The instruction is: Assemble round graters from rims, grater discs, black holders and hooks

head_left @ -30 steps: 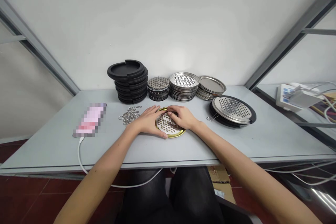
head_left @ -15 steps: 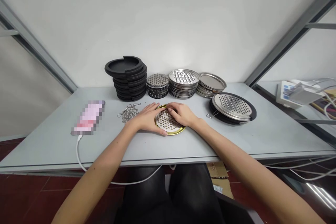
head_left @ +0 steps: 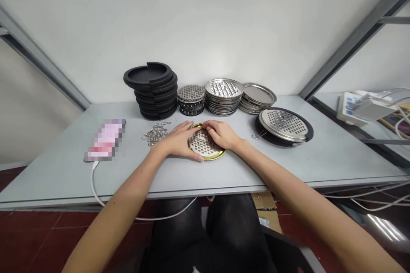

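A round perforated grater plate (head_left: 205, 141) with a gold rim lies on the table in front of me. My left hand (head_left: 181, 140) spans its left edge, thumb at the near rim and fingers at the far rim, holding it. My right hand (head_left: 221, 132) has its fingers curled over the far right part of the plate, gripping its rim; the fingertips are partly hidden. Just beyond my left hand lies a pile of small metal hooks (head_left: 156, 133). To the right rests a black round holder (head_left: 310, 130) bearing silver grater plates (head_left: 283, 123), with a metal hook at its left side.
Along the wall stand a stack of black rings (head_left: 156, 100), small grater discs (head_left: 191, 94), silver grater plates (head_left: 224, 98) and plain metal plates (head_left: 259, 94). A phone (head_left: 105, 138) with a white cable (head_left: 93, 181) lies left. A power strip (head_left: 349, 108) sits far right.
The whole view has shifted slightly, with things sitting a little higher in the picture. Both hands keep the same hold on the gold-rimmed grater plate.
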Demonstrator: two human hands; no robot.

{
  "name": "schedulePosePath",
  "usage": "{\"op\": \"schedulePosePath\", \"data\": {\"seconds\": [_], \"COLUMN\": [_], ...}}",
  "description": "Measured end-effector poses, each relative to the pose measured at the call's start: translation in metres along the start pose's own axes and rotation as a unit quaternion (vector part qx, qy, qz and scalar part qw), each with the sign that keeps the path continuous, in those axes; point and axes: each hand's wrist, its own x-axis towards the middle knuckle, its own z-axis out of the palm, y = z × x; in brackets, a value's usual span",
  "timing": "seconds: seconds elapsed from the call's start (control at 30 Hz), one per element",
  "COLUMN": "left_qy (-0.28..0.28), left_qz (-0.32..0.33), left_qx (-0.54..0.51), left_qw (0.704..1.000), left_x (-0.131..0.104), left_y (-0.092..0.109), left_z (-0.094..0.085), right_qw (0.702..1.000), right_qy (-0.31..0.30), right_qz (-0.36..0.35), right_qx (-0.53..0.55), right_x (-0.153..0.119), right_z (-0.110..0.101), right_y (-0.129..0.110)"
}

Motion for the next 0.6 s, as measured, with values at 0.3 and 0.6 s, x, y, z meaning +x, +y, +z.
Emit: {"op": "schedulePosePath", "data": {"seconds": [0.3,0.6], "left_qy": [-0.005,0.001], "left_qz": [0.000,0.010], "left_qx": [-0.001,-0.009], "left_qw": [1.000,1.000], "left_x": [-0.0024,-0.0021], "left_y": [0.0043,0.0005], "left_z": [-0.0032,-0.0010], "right_qw": [1.000,0.997], "right_qy": [0.005,0.035], "right_qz": [-0.019,-0.013], "right_qx": [0.022,0.066], "right_x": [-0.0015,-0.0002], "right_z": [0.0006,0.0042], "right_y": [0.0016,0.0081]}}
